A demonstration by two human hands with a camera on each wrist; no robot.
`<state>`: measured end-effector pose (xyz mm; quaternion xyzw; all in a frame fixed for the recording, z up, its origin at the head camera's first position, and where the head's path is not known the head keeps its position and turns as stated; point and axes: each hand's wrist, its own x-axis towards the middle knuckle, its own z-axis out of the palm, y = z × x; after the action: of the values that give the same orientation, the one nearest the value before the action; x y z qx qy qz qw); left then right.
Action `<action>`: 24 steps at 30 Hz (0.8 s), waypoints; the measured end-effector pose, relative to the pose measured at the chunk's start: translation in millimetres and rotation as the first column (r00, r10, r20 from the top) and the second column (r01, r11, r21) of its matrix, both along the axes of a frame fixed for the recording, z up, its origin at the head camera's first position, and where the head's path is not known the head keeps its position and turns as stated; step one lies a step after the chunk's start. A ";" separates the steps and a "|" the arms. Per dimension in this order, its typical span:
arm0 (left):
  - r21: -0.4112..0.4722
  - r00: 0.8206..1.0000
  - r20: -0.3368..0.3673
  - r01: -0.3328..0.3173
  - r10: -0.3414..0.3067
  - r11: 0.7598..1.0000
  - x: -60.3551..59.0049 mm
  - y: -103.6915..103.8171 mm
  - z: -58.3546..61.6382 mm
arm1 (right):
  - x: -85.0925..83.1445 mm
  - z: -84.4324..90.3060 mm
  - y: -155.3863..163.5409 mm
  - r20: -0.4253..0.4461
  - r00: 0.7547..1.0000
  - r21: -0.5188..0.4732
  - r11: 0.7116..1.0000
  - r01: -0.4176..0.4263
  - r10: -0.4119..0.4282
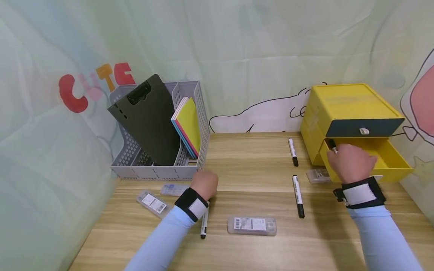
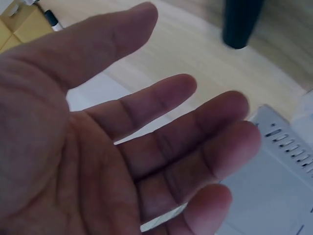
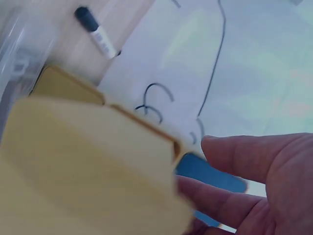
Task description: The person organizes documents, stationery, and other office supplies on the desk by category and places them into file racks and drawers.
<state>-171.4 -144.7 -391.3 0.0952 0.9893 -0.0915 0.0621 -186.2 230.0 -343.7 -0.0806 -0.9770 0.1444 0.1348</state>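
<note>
Here, marker [image 1: 332, 145] in right hand [image 1: 350, 162], above open drawer [image 1: 390, 162]

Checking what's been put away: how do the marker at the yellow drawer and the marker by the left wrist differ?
The marker at the drawer is gripped by the right hand over the open yellow drawer; the marker by the left wrist lies flat on the table, partly hidden under the left hand. Both have black caps.

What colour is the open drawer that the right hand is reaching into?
Yellow, like the drawer box around it. The open drawer shows best in the head view, under the right hand.
</note>
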 end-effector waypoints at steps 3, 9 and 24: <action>-0.036 0.999 0.030 -0.033 0.034 0.999 0.7 -1.3 -3.3 | 5.5 0.9 -10.4 -0.024 0.999 0.031 0.999 -0.027 0.027; -0.099 0.993 0.046 -0.099 0.104 0.990 1.6 -2.4 -6.3 | 14.5 0.5 -32.1 -0.086 0.994 0.098 0.993 -0.064 0.072; -0.094 0.978 0.131 -0.151 0.163 0.984 -4.0 -0.1 -23.8 | 28.7 -41.0 -81.2 -0.173 0.963 0.243 0.957 -0.160 0.205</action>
<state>-175.4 -144.8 -415.2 0.0201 0.9823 -0.1208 0.1414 -157.6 148.8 -384.7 0.0411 -0.9721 0.0509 0.2250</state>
